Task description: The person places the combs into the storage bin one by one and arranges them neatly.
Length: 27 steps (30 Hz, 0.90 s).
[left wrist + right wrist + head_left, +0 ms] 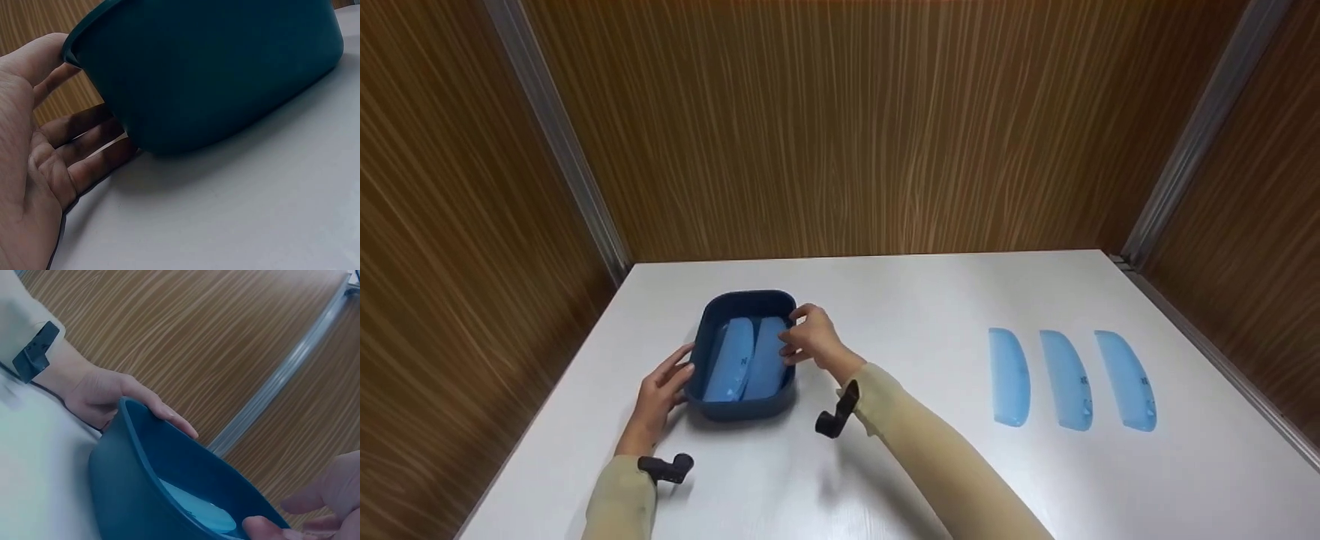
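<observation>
A dark blue plastic box (742,410), rounded at the corners, stands on the white table. Two light blue, glossy plastic pieces (731,360), each straight on one side and bowed on the other, lie side by side in it. My left hand (654,397) rests against the box's left outer wall, fingers fairly straight, thumb at the rim. Over the right rim reaches my right hand (817,339), its fingertips at the right-hand piece (766,360). In the right wrist view its thumb and fingers (261,527) stand apart at the rim; nothing shows between them.
Three more light blue pieces (1009,377) lie in a row on the right part of the white table (885,300). Wood-grain panels (870,135) rise behind and on both sides, with metal posts (1200,127) at the corners.
</observation>
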### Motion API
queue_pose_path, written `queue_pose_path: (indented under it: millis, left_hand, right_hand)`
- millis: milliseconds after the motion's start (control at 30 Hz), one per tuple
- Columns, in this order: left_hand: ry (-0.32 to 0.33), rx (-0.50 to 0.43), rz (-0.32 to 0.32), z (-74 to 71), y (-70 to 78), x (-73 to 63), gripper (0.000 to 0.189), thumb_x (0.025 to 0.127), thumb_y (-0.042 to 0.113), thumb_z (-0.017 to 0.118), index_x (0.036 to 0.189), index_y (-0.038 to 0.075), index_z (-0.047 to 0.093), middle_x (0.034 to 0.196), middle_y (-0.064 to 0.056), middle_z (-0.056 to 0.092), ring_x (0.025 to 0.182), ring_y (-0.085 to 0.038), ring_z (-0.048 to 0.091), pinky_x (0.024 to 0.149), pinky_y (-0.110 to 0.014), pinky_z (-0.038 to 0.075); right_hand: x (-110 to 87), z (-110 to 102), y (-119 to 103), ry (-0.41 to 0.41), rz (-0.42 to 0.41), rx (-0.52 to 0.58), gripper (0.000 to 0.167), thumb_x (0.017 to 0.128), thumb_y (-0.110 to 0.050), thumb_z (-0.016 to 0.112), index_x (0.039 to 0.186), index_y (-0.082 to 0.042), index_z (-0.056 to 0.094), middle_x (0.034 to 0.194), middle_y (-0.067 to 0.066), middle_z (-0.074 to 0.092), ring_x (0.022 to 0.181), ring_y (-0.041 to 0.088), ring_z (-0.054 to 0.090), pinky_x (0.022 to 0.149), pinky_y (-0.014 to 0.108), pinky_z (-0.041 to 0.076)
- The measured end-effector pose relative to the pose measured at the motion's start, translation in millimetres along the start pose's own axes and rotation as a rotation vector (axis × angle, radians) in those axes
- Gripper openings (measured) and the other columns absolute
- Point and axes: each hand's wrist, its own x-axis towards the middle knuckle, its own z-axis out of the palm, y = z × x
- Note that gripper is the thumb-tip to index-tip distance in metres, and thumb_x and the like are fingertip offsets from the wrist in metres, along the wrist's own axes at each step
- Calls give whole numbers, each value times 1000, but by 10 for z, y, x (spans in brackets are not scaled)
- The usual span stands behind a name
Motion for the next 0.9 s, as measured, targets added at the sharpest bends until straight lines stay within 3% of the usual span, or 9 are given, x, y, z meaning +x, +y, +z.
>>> queue_pose_path:
  millis: [267,567,900]
  left_hand:
    - [1,38,-9,-9,26,9,54,92,35,59,141,20,43,134,-14,48,115,-19,50,80,-30,48]
    - [-11,24,-5,11,47,-66,51,93,32,57,141,20,42,134,-13,47,119,-24,47,82,-30,47]
    - [-5,35,1,-15,7,-12,53,92,35,59,140,20,43,133,-14,49,116,-23,50,78,-30,49]
  right_hand:
    - [-6,-151,39,-28,4,139,44,85,3,61,125,6,42,101,32,60,59,25,63,55,38,53]
    - [-24,-268,147,-48,50,198,41,85,0,62,122,3,46,108,25,60,66,27,67,60,38,54]
    - [-66,-379,221,-67,52,250,37,83,0,63,117,-1,49,112,25,60,68,28,67,61,39,54]
